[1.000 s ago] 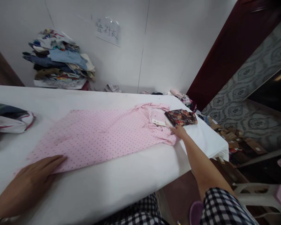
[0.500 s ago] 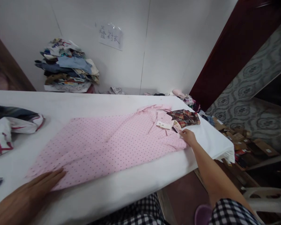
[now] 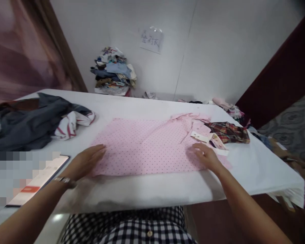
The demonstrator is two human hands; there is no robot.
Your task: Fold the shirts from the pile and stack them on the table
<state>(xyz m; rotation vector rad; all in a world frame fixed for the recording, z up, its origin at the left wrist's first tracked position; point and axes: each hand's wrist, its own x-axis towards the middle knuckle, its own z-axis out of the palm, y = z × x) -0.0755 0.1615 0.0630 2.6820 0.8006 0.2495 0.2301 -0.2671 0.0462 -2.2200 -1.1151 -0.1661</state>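
Observation:
A pink shirt (image 3: 142,145) with small dark dots lies spread across the white table, its hem to the left and its collar end to the right. My left hand (image 3: 88,161), fingers stretched out, rests along the shirt's left edge. On the right, my right hand (image 3: 205,156) touches the shirt below a white buttoned band (image 3: 199,137), thumb and fingers apart. A white collar-like strip (image 3: 220,147) lies just beyond that hand. The sleeves lie partly bunched at this end.
A folded plaid garment (image 3: 228,132) lies right of the shirt. Dark and striped clothes (image 3: 35,118) are heaped at left, above a device with a lit screen (image 3: 48,171). A clothes pile (image 3: 114,71) stands behind, and more clothes (image 3: 231,108) lie at the back right corner.
The view has turned left. My right hand has left the shirt's right edge and come inward onto the cloth. My left hand has moved up along the left edge; the shirt's left end looks straighter.

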